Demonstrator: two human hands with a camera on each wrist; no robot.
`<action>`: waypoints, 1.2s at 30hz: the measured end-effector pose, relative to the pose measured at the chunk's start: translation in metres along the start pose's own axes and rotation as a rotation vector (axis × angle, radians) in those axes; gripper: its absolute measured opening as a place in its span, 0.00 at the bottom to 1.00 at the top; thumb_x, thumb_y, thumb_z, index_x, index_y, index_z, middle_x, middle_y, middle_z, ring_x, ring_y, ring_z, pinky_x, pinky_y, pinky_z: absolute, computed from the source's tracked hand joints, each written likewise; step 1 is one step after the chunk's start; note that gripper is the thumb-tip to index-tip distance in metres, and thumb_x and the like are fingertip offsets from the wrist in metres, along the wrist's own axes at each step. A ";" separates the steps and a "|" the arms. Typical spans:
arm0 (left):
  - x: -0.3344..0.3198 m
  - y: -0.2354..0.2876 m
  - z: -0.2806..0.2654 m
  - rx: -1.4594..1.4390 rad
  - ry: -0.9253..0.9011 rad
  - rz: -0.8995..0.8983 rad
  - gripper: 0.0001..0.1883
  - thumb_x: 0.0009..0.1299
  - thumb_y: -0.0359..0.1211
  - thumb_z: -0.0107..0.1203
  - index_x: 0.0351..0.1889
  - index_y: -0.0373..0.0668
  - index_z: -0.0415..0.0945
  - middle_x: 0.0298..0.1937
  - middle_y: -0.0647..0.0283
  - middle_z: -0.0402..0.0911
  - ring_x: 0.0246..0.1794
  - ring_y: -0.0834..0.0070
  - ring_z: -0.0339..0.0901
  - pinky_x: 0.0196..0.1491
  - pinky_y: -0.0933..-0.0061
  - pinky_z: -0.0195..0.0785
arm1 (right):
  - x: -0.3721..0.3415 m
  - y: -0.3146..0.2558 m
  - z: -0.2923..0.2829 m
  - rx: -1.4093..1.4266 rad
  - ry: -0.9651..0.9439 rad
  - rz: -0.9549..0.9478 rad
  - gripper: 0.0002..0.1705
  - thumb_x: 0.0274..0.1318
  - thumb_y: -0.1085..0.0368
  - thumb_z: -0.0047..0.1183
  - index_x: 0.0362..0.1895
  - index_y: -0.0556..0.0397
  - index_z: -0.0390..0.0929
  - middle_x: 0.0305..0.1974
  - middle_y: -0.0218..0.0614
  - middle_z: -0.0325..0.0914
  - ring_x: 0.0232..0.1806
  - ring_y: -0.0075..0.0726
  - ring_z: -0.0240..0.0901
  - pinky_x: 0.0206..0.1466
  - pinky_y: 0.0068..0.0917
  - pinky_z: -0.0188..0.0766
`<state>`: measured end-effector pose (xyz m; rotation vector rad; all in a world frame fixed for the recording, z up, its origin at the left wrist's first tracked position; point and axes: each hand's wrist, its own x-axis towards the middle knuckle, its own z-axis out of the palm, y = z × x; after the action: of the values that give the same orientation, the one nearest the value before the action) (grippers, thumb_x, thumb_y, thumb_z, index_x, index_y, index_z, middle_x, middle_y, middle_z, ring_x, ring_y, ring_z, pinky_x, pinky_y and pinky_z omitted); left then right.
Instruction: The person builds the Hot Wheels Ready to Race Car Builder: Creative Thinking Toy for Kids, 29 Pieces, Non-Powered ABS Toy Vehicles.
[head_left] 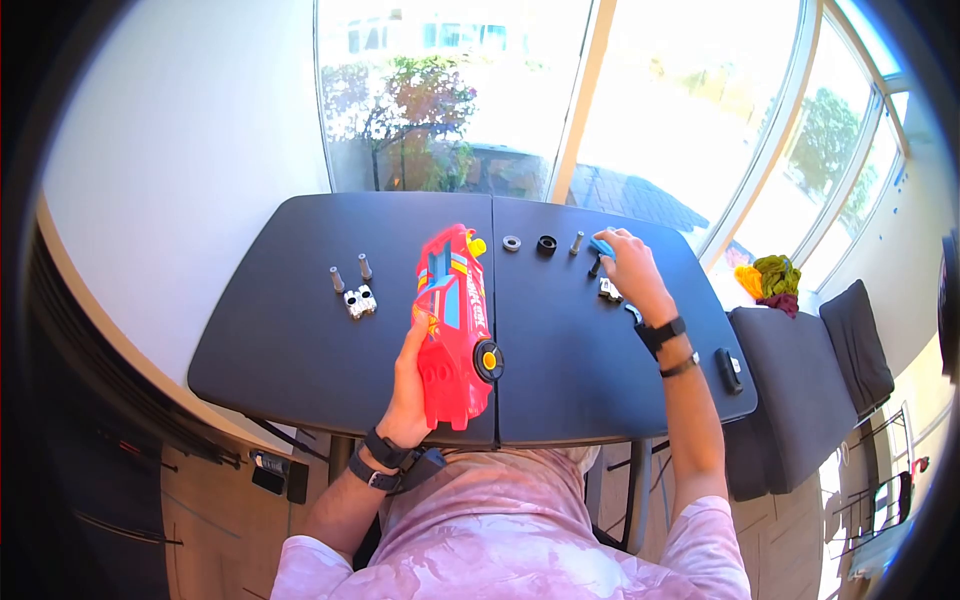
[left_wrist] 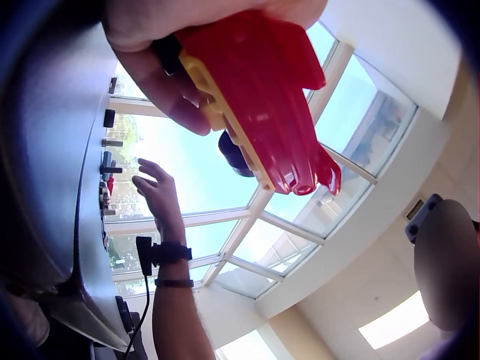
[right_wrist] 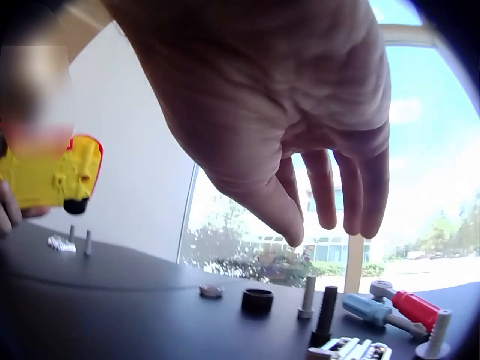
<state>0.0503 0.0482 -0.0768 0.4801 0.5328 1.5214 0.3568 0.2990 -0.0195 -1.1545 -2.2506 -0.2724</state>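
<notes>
Hands [head_left: 405, 395] [head_left: 635, 276] partly hide red car [head_left: 457, 350] and blue screwdriver [head_left: 601, 246]

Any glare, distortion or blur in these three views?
Head: windows blown out, strong wide-angle distortion, dark round vignette. Left wrist: glossy highlights on the red toy truck, bright ceiling light at lower right, dark corners. Right wrist: right hand backlit and shaded against the bright window, blurred patch at the left edge.
</notes>
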 end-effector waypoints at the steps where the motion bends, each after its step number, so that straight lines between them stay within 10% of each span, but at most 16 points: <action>1: 0.001 0.000 0.000 -0.003 0.005 0.001 0.38 0.87 0.60 0.56 0.80 0.41 0.69 0.67 0.54 0.86 0.61 0.64 0.90 0.61 0.56 0.88 | 0.004 0.013 0.017 -0.084 0.002 -0.022 0.17 0.65 0.74 0.63 0.56 0.52 0.91 0.51 0.43 0.90 0.57 0.52 0.87 0.57 0.44 0.82; 10: -0.003 0.002 0.007 0.013 0.009 -0.018 0.36 0.86 0.61 0.56 0.78 0.43 0.71 0.63 0.59 0.87 0.58 0.71 0.90 0.57 0.64 0.88 | 0.023 0.024 0.049 -0.539 -0.460 -0.114 0.10 0.68 0.72 0.61 0.49 0.48 0.91 0.50 0.40 0.88 0.59 0.52 0.85 0.62 0.59 0.81; 13: -0.001 0.001 0.006 0.024 0.010 0.000 0.36 0.87 0.61 0.55 0.78 0.43 0.71 0.62 0.59 0.87 0.58 0.71 0.90 0.58 0.64 0.88 | 0.014 -0.001 0.030 -0.148 -0.056 -0.145 0.14 0.69 0.71 0.63 0.55 0.47 0.91 0.40 0.36 0.86 0.55 0.50 0.83 0.57 0.47 0.79; 25: 0.002 -0.001 0.004 0.029 0.032 0.020 0.39 0.86 0.62 0.56 0.79 0.40 0.70 0.64 0.54 0.87 0.58 0.65 0.91 0.59 0.58 0.89 | -0.057 -0.154 -0.068 1.057 -0.008 0.024 0.12 0.69 0.75 0.69 0.52 0.60 0.82 0.44 0.36 0.90 0.46 0.25 0.91 0.51 0.28 0.88; 36: 0.002 -0.001 -0.001 0.023 0.000 0.010 0.39 0.85 0.65 0.55 0.78 0.42 0.71 0.60 0.55 0.89 0.52 0.65 0.93 0.51 0.58 0.92 | -0.097 -0.198 -0.062 0.904 0.088 -0.128 0.13 0.59 0.74 0.80 0.43 0.58 0.87 0.49 0.44 0.94 0.50 0.42 0.94 0.54 0.35 0.88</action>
<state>0.0508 0.0498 -0.0783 0.5012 0.5497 1.5260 0.2686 0.0878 -0.0105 -0.4970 -1.9910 0.5859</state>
